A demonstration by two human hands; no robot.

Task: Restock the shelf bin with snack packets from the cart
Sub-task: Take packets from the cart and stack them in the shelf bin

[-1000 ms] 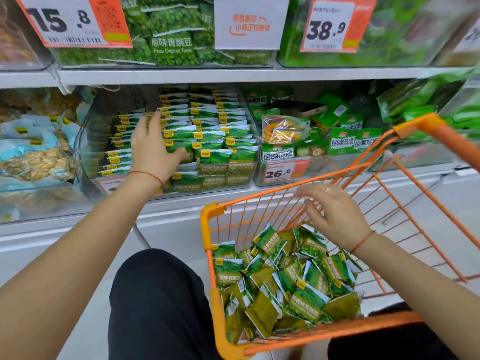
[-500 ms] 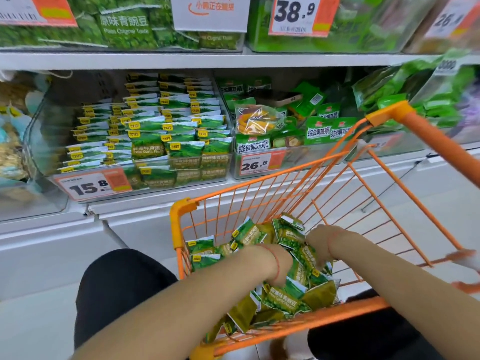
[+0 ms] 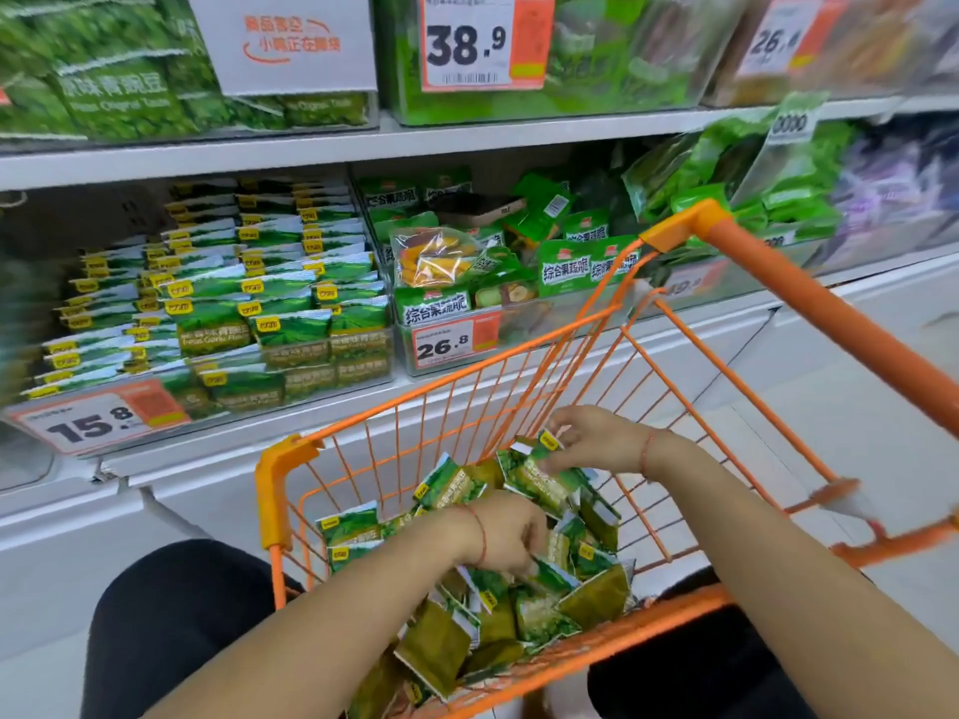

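An orange wire cart (image 3: 272, 490) in front of me holds a heap of small green snack packets (image 3: 446, 640). My left hand (image 3: 511, 537) is down in the heap, fingers closed around a green packet (image 3: 550, 576). My right hand (image 3: 597, 441) is higher, at the back of the cart, pinching a green packet (image 3: 537, 474) by its top edge. On the lower shelf at the left stands the clear shelf bin (image 3: 218, 412), with rows of the same green packets and a 15.8 price tag (image 3: 98, 420).
A neighbouring bin with a 26.8 tag (image 3: 451, 342) holds mixed vegetable-crisp bags. The upper shelf (image 3: 363, 142) carries more green bags and a 38.9 tag (image 3: 477, 41). The cart handle (image 3: 830, 313) runs along the right. My dark-clothed knees (image 3: 171, 625) flank the cart.
My left hand left the shelf bin and dropped into the cart. Both hands have closed on packets, and the right hand has risen a little with its packet.
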